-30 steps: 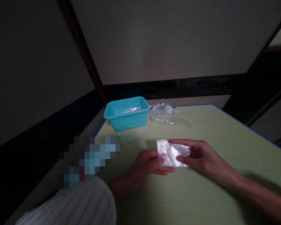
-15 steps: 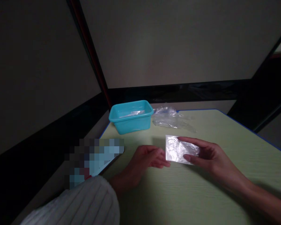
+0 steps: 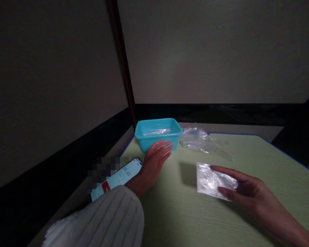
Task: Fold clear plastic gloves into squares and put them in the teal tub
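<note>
Between the thumb and fingers of my right hand is a flat, shiny clear plastic packet, roughly rectangular, held above the table. What it contains, if anything, I cannot make out. My left hand is empty, its fingers stretched out in front of the near wall of a turquoise plastic basin. Whether the fingertips touch the basin is not clear. Inside the basin lies some shiny clear plastic.
Crumpled clear plastic bags lie right of the basin. A phone showing a running timer rests at the left edge, partly behind my left forearm. The pale green table has a blue rim; walls stand behind and left.
My left hand has left the packet's side and reached forward to the basin, its fingers opening out. My right hand keeps hold of the packet. The view has shifted a little.
</note>
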The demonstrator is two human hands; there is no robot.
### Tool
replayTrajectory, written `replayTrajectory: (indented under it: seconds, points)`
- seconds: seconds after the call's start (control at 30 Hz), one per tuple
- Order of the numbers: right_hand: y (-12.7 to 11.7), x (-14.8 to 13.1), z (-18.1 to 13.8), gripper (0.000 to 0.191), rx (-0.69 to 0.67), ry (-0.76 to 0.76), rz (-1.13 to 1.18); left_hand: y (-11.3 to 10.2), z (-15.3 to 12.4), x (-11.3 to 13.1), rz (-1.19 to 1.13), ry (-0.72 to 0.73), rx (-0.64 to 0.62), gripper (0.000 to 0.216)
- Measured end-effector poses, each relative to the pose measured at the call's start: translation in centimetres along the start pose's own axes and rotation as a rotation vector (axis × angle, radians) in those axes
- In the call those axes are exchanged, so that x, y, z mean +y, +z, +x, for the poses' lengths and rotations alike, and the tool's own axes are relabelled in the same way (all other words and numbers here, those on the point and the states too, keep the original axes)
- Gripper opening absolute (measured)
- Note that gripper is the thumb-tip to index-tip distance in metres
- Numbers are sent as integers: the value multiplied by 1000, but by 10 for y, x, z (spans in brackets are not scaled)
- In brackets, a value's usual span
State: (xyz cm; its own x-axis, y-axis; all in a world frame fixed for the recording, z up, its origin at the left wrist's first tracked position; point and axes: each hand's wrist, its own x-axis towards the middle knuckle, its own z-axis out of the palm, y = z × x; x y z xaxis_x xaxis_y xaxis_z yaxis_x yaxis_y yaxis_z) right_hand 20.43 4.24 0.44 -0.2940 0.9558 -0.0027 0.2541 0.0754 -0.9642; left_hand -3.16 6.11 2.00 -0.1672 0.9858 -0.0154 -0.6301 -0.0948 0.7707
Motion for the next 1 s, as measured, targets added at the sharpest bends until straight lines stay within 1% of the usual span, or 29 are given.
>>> replayTrajectory:
  seconds: [0.1, 0.3, 0.43, 0.7, 0.83, 1.0]
  points:
    - [1, 1, -1, 50, 18, 8, -6, -1, 5, 1, -50, -1, 37, 22]
    - [4, -5, -2, 49, 72, -14, -40, -1, 9, 4, -93, -26, 54, 34]
    - [2, -5, 0, 48, 56, -32, -75, -1, 10, 5, -114, -32, 41, 43]
    - [4, -7, -2, 51, 33, -17, -41, -4, 12, 4, -143, -39, 5, 53]
    - [4, -6, -1, 48, 2, -5, -8, -5, 12, 4, -150, -25, -31, 51]
    - [3, -6, -1, 45, 3, 0, 22, -4, 10, 4, -153, -22, -51, 51]
